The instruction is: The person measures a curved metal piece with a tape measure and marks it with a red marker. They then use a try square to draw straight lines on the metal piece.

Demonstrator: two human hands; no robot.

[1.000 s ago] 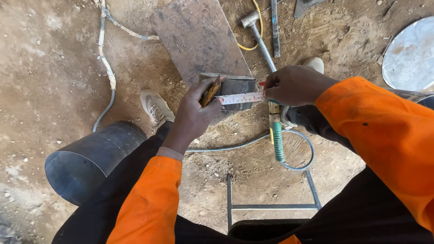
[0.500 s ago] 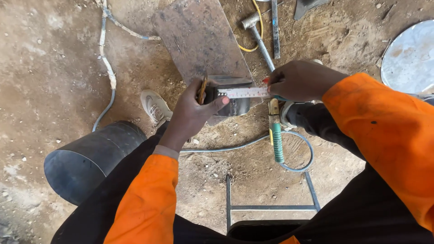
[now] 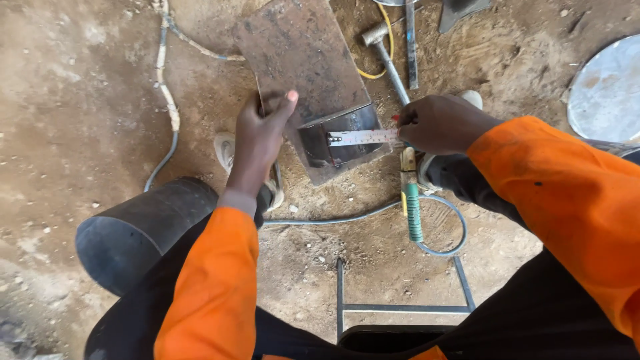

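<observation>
Change: since the earlier frames the left hand (image 3: 257, 143) has slid from the tape's near end up to the left edge of the rusty plate; the right hand has stayed at the tape's right end.
Pipe: black pipe (image 3: 140, 227) lies on the dirt floor at lower left, beside the left leg.
Left hand: flat, fingers spread wide, pressing on the left edge of the steel plate (image 3: 300, 60); it holds nothing that I can see.
Metal piece: small grey steel channel (image 3: 340, 137) sits at the near end of the plate, just right of the left hand, its dark hollow facing the person.
Tape: measuring tape (image 3: 363, 137) is stretched across the channel, long axis left to right, free end at the channel's middle, other end under the right hand.
Right hand: right hand (image 3: 440, 123) is closed on the tape's right end, pinching it; the tape case is hidden inside the hand.
Nearer hand: the right hand has the tape; the left is just beside the channel, not touching the tape.
Hammer: hammer (image 3: 387, 57) lies beyond the channel, toward the far edge of the floor.
Green tool: green-handled tool (image 3: 413, 210) lies below the right hand, inside a loop of grey cable (image 3: 373, 215).
</observation>
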